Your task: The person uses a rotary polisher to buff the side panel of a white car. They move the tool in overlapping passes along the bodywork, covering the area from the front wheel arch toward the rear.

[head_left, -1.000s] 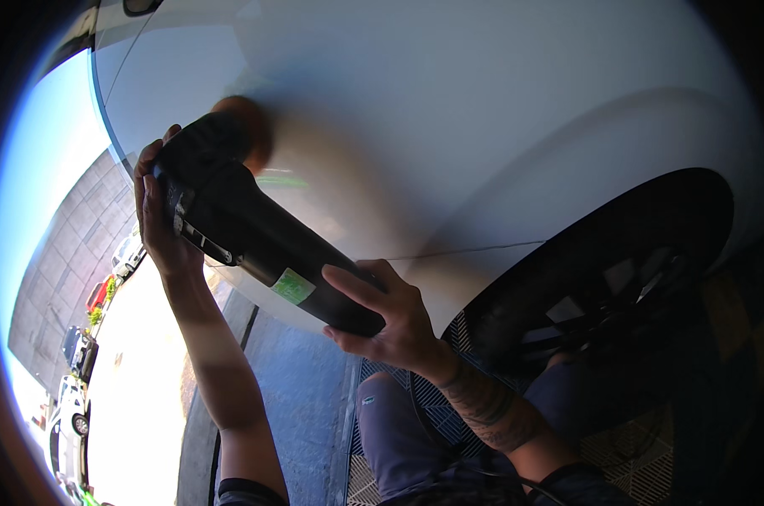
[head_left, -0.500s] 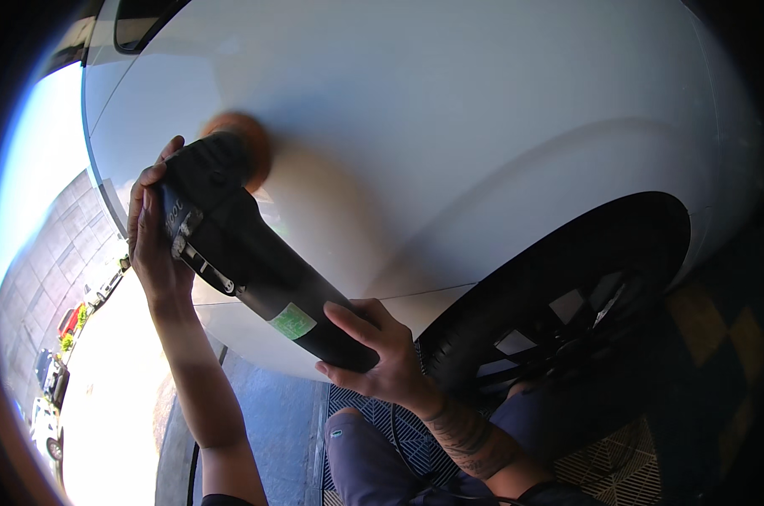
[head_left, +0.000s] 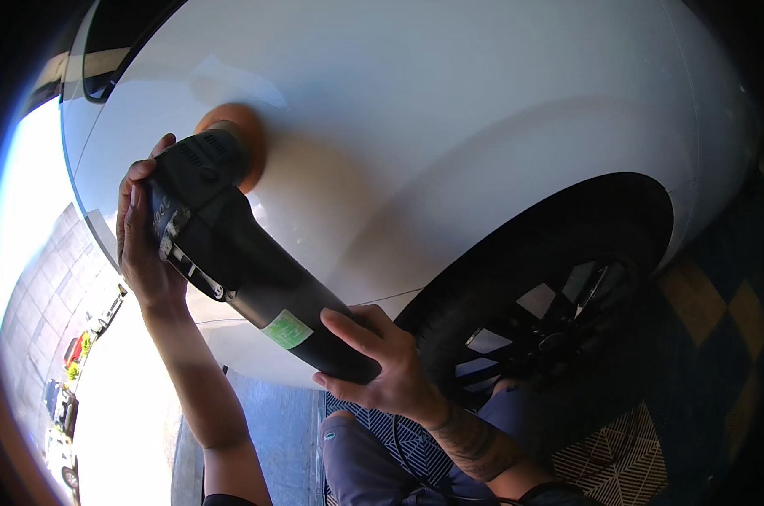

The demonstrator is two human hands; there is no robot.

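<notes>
Both my hands are closed on a black car polisher (head_left: 255,253) with a green label on its body. My left hand (head_left: 146,236) wraps the outer side of its head. Farther down, my right hand (head_left: 382,363) grips the rear end of the body, thumb on top. The orange round pad (head_left: 245,143) at the polisher's head rests against the pale car body panel (head_left: 483,93), above and left of the wheel. Part of the pad is hidden behind the head.
A dark wheel (head_left: 559,329) with black spokes sits right of the polisher. Below are my knees (head_left: 356,455), a power cord near them, and grid floor tiles (head_left: 609,455). Parked cars (head_left: 60,405) and a paved wall stand in bright light at far left.
The polisher, with both hands on it, has shifted slightly left in the picture. The car panel and wheel also appear a little farther left and higher. The pad looks less blurred.
</notes>
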